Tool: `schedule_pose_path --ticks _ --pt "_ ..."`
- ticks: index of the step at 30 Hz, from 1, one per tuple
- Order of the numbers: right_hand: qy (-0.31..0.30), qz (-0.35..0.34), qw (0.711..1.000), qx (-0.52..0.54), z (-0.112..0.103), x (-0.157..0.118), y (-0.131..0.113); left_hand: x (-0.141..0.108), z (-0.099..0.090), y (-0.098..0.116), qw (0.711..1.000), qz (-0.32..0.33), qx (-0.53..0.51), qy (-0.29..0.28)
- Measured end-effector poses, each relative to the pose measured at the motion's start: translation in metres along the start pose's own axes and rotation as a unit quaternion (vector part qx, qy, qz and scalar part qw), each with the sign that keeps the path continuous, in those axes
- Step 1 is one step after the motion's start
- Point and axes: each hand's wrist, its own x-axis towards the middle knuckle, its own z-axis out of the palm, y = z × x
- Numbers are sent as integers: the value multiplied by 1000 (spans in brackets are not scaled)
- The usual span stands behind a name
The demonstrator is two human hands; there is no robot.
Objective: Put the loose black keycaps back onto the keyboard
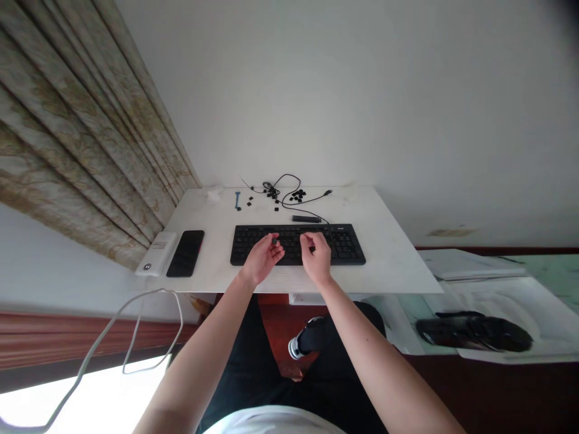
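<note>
One keycap (274, 241) in left hand (263, 258) — one keyboard (293, 247) below.

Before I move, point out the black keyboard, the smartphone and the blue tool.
Black keyboard (292, 248), head view: its middle keys.
Smartphone (185, 254), head view: middle of its dark screen.
Blue tool (237, 200), head view: middle of its shaft.

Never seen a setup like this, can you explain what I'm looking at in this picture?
This isn't a machine: the left hand and right hand are a person's own, seen from a head-worn camera looking forward and down. On the white table lies a black keyboard, with small black pieces, a cable and a blue tool behind it, and a phone to its left. The left hand pinches a small dark keycap-like piece. The right hand is over the keyboard; whether it holds anything is unclear.
</note>
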Motion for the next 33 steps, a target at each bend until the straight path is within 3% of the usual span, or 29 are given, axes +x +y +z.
schedule_pose_path --ticks 4,7,13,17,23,25,26,30,32,33 --pt "-97 39 984 142 2 -7 -28 -4 -2 -5 998 16 53 18" --pt "-162 79 965 193 6 -9 -39 -5 -2 -10 993 44 102 31" --pt "-192 136 949 210 8 -8 -39 -8 -4 -12 982 81 165 39" --pt "-235 173 921 258 8 -10 -41 -7 -4 -12 971 102 211 51" --pt "-236 211 908 276 5 -14 -41 -7 -9 -15 933 154 319 58" --pt "-220 224 913 261 2 -13 -36 -9 -15 -12 892 199 402 64" --pt "-207 234 915 256 1 -13 -32 -10 -20 -9 855 232 458 71" --pt "-161 280 908 265 -10 -6 -11 -18 -49 11 640 341 685 78" --pt "-152 292 906 267 -17 1 1 -23 -65 20 557 358 747 63" --pt "-154 292 907 263 -20 6 6 -24 -72 23 530 363 764 56"
